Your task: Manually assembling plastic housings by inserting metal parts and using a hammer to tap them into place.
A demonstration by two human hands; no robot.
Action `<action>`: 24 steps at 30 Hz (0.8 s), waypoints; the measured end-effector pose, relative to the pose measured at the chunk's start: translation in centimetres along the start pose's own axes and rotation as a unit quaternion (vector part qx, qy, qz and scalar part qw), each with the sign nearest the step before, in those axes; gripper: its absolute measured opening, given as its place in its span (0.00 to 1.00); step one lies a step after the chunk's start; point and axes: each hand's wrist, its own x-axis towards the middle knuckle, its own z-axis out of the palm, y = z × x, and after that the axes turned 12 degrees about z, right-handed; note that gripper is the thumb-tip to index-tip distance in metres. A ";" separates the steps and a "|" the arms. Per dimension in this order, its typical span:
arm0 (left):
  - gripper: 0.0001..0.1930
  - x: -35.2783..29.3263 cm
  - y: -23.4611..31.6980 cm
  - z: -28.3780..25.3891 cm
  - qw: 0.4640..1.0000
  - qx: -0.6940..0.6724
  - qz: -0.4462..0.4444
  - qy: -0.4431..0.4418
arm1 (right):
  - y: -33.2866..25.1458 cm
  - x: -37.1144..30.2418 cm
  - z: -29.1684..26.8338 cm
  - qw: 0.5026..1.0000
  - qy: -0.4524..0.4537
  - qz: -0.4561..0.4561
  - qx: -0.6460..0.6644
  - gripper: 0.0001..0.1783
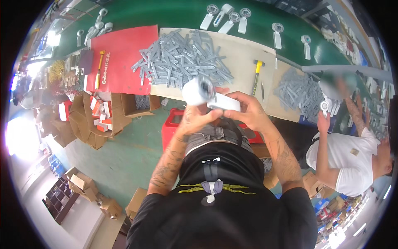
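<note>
I hold a white handheld fan (224, 102) with both hands in front of my waist, near the table's front edge. Its round head points up and to the left, slightly blurred, and the handle lies toward the right. My left hand (196, 121) grips it from below, where the head meets the handle. Around the handle's right end are the fingers of my right hand (253, 113). Just beyond the fan, a large pile of grey flat plastic strips (182, 56) covers part of the cardboard-topped table (248, 47).
A yellow-and-black hammer (256, 76) and a thin dark tool (262, 91) lie on the right. At left, a yellow-handled tool (99, 69) rests on red board (124, 58). Several fans stand along the green belt (174, 14). A co-worker (348, 157) holds another fan (325, 105).
</note>
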 end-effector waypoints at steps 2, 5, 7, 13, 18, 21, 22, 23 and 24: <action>0.47 0.1 0.5 -3.8 0.976 0.091 0.062 -0.186 | 0.7 0.4 -0.9 0.998 -0.002 -0.036 -0.051 0.20; 0.41 -1.4 -3.7 -8.4 0.978 -0.074 -0.175 -0.081 | 4.3 3.9 -4.1 0.939 0.036 -0.141 -0.311 0.25; 0.43 -0.1 -7.1 -6.6 0.955 0.149 -0.184 -0.180 | 6.7 5.3 -5.6 0.908 0.061 -0.130 -0.393 0.21; 0.37 -3.6 -23.2 -6.4 0.760 0.597 -0.177 -0.189 | 15.2 14.0 -7.8 0.912 0.176 -0.175 -0.326 0.11; 0.36 -3.5 -25.4 -3.1 0.700 0.680 -0.113 -0.187 | 18.8 18.1 -6.9 0.810 0.437 -0.027 -0.390 0.23; 0.39 -4.2 -26.6 -3.8 0.716 0.663 -0.140 -0.169 | 20.4 18.9 -6.2 0.779 0.474 -0.038 -0.408 0.24; 0.39 -4.1 -26.6 -3.6 0.716 0.664 -0.138 -0.168 | 20.7 19.0 -6.2 0.767 0.488 -0.039 -0.415 0.23; 0.37 -3.2 -26.5 -3.3 0.711 0.653 -0.184 -0.187 | 20.4 19.5 -6.5 0.754 0.503 -0.046 -0.420 0.23; 0.36 -2.4 -26.3 -3.0 0.703 0.640 -0.230 -0.207 | 20.1 20.0 -6.7 0.753 0.506 -0.054 -0.418 0.23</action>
